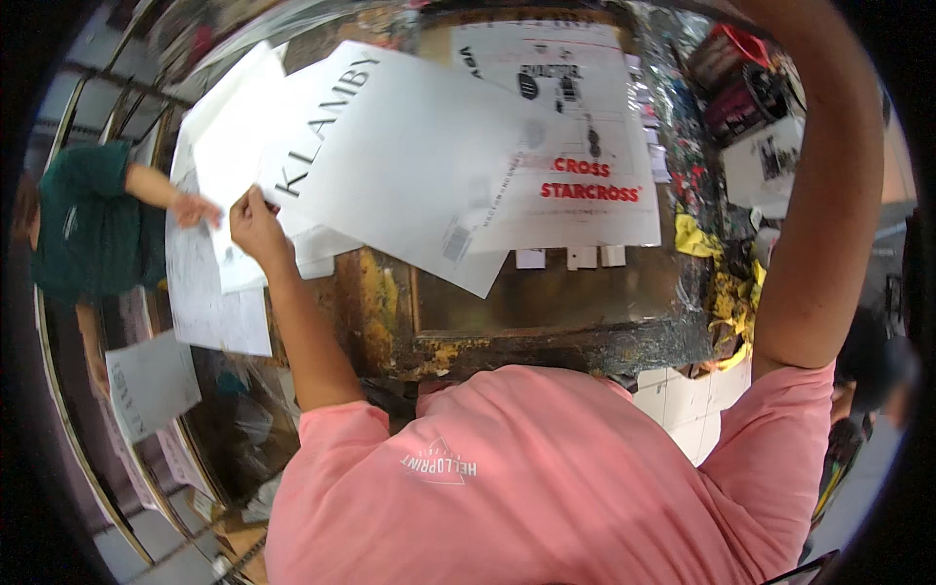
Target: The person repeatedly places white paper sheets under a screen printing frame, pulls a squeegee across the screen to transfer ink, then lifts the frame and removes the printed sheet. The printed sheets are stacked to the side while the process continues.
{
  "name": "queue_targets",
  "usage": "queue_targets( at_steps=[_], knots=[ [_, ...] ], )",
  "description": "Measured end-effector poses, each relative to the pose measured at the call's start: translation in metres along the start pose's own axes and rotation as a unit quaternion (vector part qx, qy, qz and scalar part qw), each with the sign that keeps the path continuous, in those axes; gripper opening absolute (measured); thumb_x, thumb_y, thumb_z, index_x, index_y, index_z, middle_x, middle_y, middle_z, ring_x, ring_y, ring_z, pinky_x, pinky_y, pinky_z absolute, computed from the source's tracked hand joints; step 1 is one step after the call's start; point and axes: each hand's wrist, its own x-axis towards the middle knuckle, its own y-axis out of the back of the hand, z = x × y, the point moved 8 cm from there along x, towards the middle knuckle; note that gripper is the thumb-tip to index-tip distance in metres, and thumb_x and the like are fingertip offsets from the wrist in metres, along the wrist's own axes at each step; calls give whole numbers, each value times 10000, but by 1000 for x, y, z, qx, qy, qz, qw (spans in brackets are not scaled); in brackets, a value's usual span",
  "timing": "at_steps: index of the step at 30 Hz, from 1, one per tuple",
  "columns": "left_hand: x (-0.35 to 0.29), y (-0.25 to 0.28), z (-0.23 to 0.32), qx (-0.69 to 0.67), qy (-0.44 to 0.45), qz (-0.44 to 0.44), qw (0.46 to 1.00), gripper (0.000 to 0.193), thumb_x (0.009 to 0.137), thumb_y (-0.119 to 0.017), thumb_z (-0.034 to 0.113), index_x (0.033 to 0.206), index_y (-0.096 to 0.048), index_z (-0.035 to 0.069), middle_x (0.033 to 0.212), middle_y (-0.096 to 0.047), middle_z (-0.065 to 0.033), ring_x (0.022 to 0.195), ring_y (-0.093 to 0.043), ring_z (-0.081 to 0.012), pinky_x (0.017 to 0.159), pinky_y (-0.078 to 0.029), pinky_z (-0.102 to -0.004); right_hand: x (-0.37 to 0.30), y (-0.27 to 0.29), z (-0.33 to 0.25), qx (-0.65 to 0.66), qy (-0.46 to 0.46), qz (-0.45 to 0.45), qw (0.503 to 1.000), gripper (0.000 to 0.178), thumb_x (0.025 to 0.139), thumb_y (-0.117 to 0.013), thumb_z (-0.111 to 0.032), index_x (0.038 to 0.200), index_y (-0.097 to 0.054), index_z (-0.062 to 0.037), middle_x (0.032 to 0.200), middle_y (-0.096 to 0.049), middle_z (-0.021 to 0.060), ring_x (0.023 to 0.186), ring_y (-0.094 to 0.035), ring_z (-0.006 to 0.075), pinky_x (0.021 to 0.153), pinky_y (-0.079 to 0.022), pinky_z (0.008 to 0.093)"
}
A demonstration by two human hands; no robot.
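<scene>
Left hand (255,219) pinching white printed sheet (409,161)

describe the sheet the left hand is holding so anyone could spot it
Start at the paint-stained work table. Tilted above its left half is a large white sheet, pinched at its lower left corner by the left hand. Only it carries big black letters along one edge.

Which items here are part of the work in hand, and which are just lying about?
In hand:
left hand
large white printed sheet
white printed screen panel

Lying about:
yellow rags
small white tags
white sheets on the left rack
</scene>
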Motion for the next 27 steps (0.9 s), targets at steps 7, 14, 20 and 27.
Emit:
queue_targets(
  at_steps=[7, 14, 20, 27],
  knots=[
    [-25, 159, 4, 87, -29, 198, 976, 186, 1006, -677, 135, 1005, -626, -43, 878, -693, -116, 721, -663, -143, 634, -551, -269, -16, 16, -10, 113, -46, -17, 992, 455, 1067, -519, -360, 881, -688, 20, 569, -574, 68, 430, -535, 152, 446, -444, 311],
    [-37, 215, 7, 337, 22, 308, 889, 642, 1080, -552, 355, 1498, -407, -110, 1468, -442, -366, 1373, -477, -432, 1145, -402, -501, -31, 16, -19, 2, 17, 13, 1000, 359, 970, -602, -300, 874, -651, 42, 722, -631, 239, 688, -689, 268, 675, -485, 459],
    [-171, -17, 299, 118, -572, -129, 801, 891, 791, -884, 397, 1503, -505, 18, 1448, -585, -187, 1370, -520, -356, 1222, -279, -553, -80, 5, -1, -40, 74, 44, 995, 266, 946, -662, -362, 1000, -710, -106, 898, -718, 104, 903, -689, 308, 795, -474, 492],
    [-229, -166, 339, 274, -553, -291, 731, 1032, 616, -875, 633, 1452, -560, 118, 1335, -613, -158, 1253, -566, -373, 1095, -400, -531, -132, -2, -14, 33, 50, 46, 997, 168, 819, -720, -252, 891, -669, -109, 805, -654, 77, 810, -624, 283, 735, -432, 464]
  ],
)
